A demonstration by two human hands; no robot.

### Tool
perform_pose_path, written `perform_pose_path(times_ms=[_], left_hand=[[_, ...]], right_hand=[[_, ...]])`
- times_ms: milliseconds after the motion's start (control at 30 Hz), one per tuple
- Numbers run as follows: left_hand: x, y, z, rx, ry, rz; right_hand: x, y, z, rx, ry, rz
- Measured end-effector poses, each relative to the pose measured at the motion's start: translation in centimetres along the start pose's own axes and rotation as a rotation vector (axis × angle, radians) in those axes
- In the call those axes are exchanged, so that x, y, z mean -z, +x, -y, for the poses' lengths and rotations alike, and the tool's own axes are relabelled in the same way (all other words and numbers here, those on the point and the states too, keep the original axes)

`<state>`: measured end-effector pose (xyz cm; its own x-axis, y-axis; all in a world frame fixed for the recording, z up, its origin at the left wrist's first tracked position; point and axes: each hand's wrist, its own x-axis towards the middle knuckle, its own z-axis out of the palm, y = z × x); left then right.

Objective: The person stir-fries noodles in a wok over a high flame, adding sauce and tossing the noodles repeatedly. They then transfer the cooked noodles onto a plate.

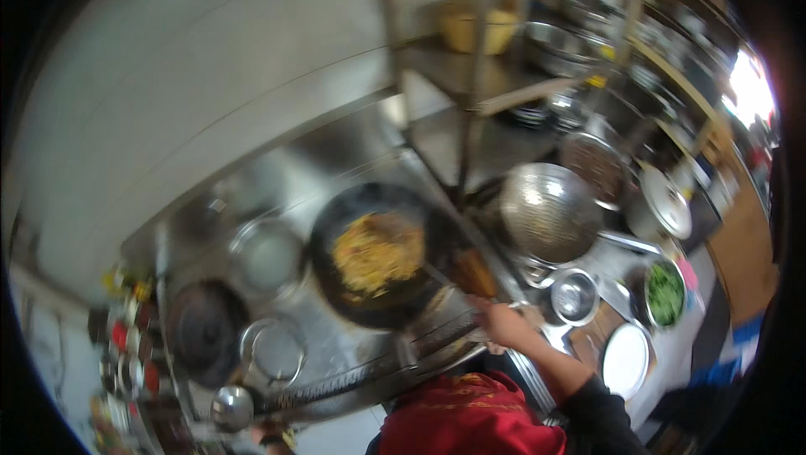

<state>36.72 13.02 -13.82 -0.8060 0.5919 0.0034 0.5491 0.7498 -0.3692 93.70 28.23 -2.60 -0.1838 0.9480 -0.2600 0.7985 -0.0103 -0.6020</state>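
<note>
A dark wok (327, 291) sits on the steel stove, holding a yellow, noodle-like food (378, 256). My right hand (500, 323) is closed on the handle of a metal cooking utensil (437, 274) whose far end reaches into the food; blur hides its shape. Low at the left edge of the stove, my left hand (261, 433) is only partly seen, close to a round metal ladle bowl (232, 409). Whether it grips the ladle is unclear.
Left of the wok are a pot of pale liquid (267, 256), a strainer (275, 351) and a second dark pan (208, 333). To the right stand a hammered metal wok (551, 212), a metal bowl (574, 297), chopped greens (665, 294) and a white plate (625, 362). Seasoning containers (129, 335) line the left.
</note>
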Motion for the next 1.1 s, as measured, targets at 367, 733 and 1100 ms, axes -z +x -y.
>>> perform_pose_path(times_ms=[367, 733, 1100], left_hand=[[9.6, -20.1, -24.3, -0.245, -1.874, 1.441], [14.2, -22.3, -26.4, -0.090, -1.890, 1.469], [14.8, -23.6, -22.8, -0.675, -1.669, 1.189]], right_hand=[[2.2, 1.9, 2.8, 0.264, -0.438, 0.039], [7.4, 1.5, 1.9, 0.348, -0.608, -0.035], [9.1, 1.9, 3.0, 0.512, -0.801, -0.005]])
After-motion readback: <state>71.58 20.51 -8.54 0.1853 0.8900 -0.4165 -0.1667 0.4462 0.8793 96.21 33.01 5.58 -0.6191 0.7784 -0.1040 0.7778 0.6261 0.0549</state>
